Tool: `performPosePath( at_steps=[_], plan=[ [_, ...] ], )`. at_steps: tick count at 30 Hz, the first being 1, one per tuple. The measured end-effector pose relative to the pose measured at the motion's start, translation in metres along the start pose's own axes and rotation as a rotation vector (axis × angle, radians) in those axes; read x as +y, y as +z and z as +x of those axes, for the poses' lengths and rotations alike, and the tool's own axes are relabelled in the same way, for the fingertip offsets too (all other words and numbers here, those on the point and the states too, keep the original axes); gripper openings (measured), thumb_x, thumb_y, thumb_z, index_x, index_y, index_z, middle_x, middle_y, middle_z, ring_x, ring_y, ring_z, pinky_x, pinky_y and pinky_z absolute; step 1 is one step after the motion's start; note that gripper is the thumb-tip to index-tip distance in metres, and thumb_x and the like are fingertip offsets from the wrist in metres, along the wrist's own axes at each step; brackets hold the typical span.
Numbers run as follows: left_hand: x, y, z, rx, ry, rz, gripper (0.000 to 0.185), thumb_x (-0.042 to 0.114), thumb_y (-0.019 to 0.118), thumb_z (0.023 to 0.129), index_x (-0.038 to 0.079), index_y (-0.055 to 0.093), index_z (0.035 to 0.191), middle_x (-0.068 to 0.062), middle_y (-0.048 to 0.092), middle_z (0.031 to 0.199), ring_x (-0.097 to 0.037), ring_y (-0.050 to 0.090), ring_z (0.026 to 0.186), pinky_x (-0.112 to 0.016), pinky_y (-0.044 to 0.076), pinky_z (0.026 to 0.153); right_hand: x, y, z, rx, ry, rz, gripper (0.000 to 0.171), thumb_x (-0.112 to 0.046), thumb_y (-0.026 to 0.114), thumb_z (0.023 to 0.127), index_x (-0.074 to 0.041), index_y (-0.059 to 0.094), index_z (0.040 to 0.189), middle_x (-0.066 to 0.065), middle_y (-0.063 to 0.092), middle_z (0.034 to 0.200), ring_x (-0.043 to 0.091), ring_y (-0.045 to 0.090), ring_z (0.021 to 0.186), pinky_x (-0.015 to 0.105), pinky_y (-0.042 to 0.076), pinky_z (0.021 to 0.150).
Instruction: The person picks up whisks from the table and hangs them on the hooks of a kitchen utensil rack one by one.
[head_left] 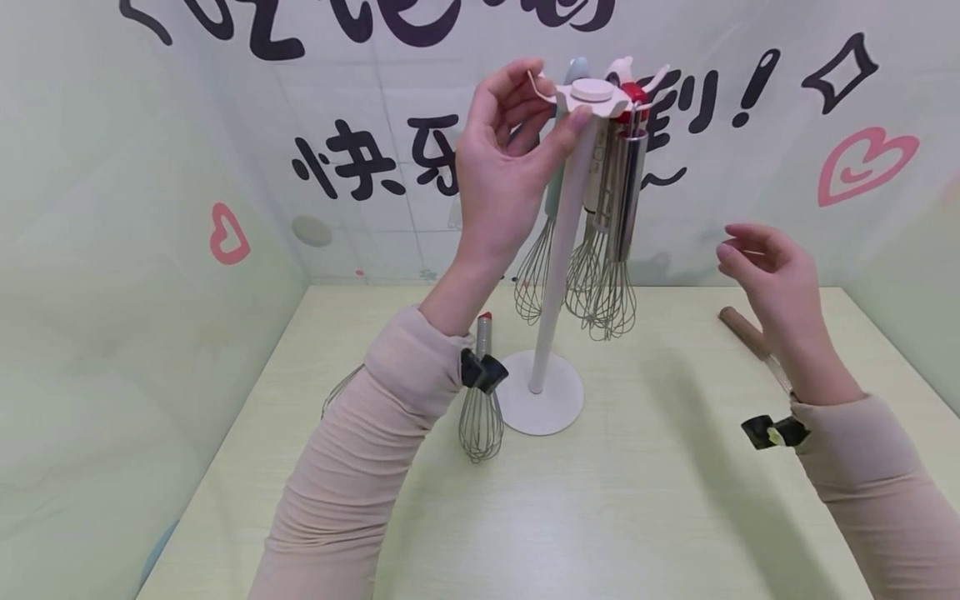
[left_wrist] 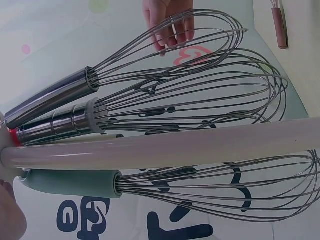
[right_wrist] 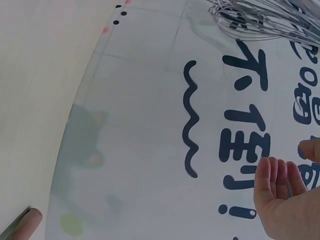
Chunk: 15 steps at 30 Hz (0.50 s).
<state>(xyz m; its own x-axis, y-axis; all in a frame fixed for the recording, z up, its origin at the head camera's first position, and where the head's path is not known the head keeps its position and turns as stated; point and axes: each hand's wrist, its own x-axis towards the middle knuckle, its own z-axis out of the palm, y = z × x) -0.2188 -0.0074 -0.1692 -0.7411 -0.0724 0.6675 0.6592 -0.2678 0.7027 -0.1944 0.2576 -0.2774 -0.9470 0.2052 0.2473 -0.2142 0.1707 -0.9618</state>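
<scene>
At the top of a white utensil stand (head_left: 592, 90), my left hand (head_left: 502, 158) pinches the hooked crown, thumb at the front rim and fingers by one hook. Several whisks hang from the hooks around the pole. One has a teal handle (left_wrist: 75, 183); a steel-handled whisk (left_wrist: 52, 104) and another steel whisk with a red end (left_wrist: 57, 125) hang on the pole's other side. My right hand (head_left: 780, 292) is raised in the air to the right of the stand, fingers loosely bent, holding nothing. Below it lies a utensil with a brown handle (head_left: 744, 332), its far part hidden by the wrist.
The stand's round white base (head_left: 555, 417) rests on the pale table (head_left: 600, 517). Left of it lies a small whisk (head_left: 480, 429), partly covered by the left sleeve. Wires of another whisk (head_left: 340, 392) show behind that sleeve. A printed backdrop (head_left: 375, 242) rises behind the table.
</scene>
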Motion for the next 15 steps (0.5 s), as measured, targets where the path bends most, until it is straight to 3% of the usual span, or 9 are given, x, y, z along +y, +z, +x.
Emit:
performPosePath(
  at_steps=[7, 15],
  plan=[
    [0.001, 0.001, -0.001, -0.002, -0.002, 0.001, 0.056, -0.011, 0.070, 0.078, -0.011, 0.045, 0.128, -0.014, 0.053, 0.108, -0.017, 0.058, 0.101, -0.020, 0.051, 0.101, 0.021, -0.027, 0.009, 0.042, 0.081, 0.003, 0.020, -0.022, 0.064, 0.090, -0.027, 0.060, 0.109, -0.017, 0.057, 0.095, -0.006, 0.057, 0.084, -0.002, 0.048, 0.071],
    [0.002, 0.001, -0.001, 0.001, -0.008, 0.002, 0.056, -0.011, 0.070, 0.078, -0.011, 0.045, 0.128, -0.014, 0.053, 0.108, -0.018, 0.058, 0.101, -0.019, 0.050, 0.102, 0.047, -0.051, 0.019, 0.073, 0.157, -0.149, 0.014, -0.025, 0.061, 0.092, -0.034, 0.056, 0.103, -0.025, 0.056, 0.087, -0.011, 0.056, 0.076, -0.002, 0.047, 0.066]
  ],
)
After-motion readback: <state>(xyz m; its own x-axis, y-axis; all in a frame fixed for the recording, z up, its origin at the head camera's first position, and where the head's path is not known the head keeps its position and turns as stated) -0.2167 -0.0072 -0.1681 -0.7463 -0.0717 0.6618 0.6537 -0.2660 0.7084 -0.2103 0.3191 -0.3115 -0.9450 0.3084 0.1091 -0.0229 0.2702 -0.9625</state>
